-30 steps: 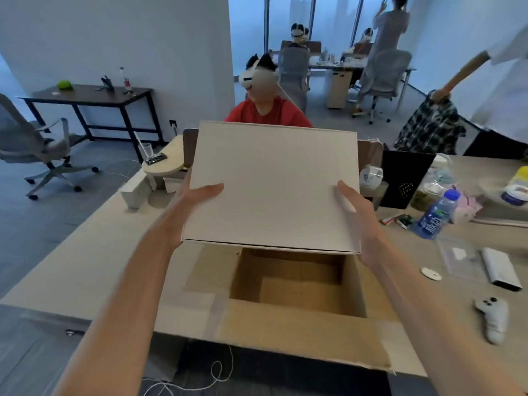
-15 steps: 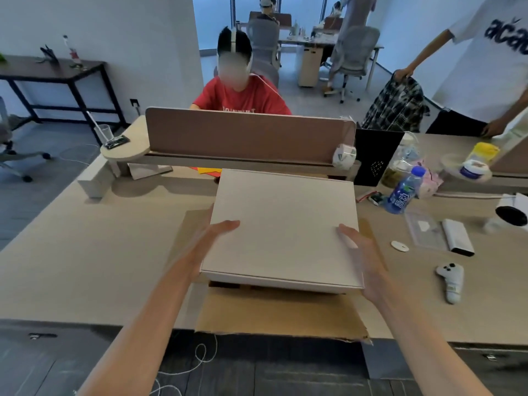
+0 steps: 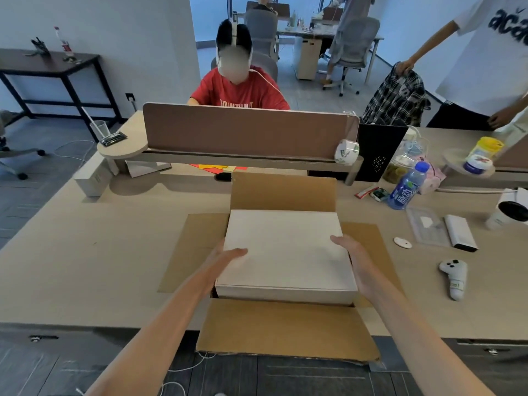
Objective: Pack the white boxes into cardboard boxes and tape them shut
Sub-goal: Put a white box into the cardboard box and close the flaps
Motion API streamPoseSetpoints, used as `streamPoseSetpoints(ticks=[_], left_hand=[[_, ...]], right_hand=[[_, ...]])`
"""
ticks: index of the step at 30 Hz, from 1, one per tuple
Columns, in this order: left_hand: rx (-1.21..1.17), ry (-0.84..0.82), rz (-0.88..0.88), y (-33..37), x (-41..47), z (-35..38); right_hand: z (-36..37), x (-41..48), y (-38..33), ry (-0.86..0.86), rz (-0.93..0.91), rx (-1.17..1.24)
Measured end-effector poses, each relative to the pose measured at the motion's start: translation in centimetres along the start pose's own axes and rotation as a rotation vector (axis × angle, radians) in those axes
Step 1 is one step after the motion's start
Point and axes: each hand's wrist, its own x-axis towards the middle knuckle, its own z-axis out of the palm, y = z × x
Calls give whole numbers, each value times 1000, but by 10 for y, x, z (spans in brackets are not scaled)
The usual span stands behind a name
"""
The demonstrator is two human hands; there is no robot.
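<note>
1. Your left hand (image 3: 225, 257) grips the left edge of the white box (image 3: 285, 252): the thumb lies across the top face and the fingers wrap out of sight under the side.
2. Your right hand (image 3: 351, 255) mirrors it on the right edge, thumb on top and fingers hidden behind the box wall.
3. The white box sits level in the mouth of the cardboard box (image 3: 285, 327), with its top face above the flap line. A dark gap shows at both near corners.
4. You probably haven't seated it on the bottom, but the inside is covered, so I can't tell.
5. All four cardboard flaps are open. The far one stands up behind the white box, the side ones lie flat on the tabletop (image 3: 100, 252), and the near one hangs over the tabletop edge towards you.
6. To your right on the tabletop, well apart from the carton, are a white disc (image 3: 403, 242), a white power bank (image 3: 460, 235), a white controller (image 3: 454, 278) and a blue water bottle (image 3: 407, 187).
7. A tape roll (image 3: 347, 151) hangs at the right end of the brown divider (image 3: 243, 130), beyond the carton.
8. A person in a red shirt (image 3: 240, 92) sits behind the divider.
</note>
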Motion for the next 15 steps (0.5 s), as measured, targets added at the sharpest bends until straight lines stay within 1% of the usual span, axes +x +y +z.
streamPoseSetpoints(ticks=[3,5,8,10,12,14,15], left_hand=[[121,-63,-48,-8,10,-5],[199,-55,-62,-2,9,-1],[231,-3,-17,-1,19,-5],[202,69,24,-2,24,-14],[224,205,59,-5,30,-24],[352,343,87,-7,36,-34],[457,405,82,-9,39,-41]], right_hand=[[1,9,9,-43,12,-4],[4,15,12,-69,-2,-32],[3,25,12,14,-43,-216],[-5,28,13,82,-55,-241],[-18,31,18,164,-77,-228],[-31,30,26,297,-107,-282],[-38,28,31,365,-104,-317]])
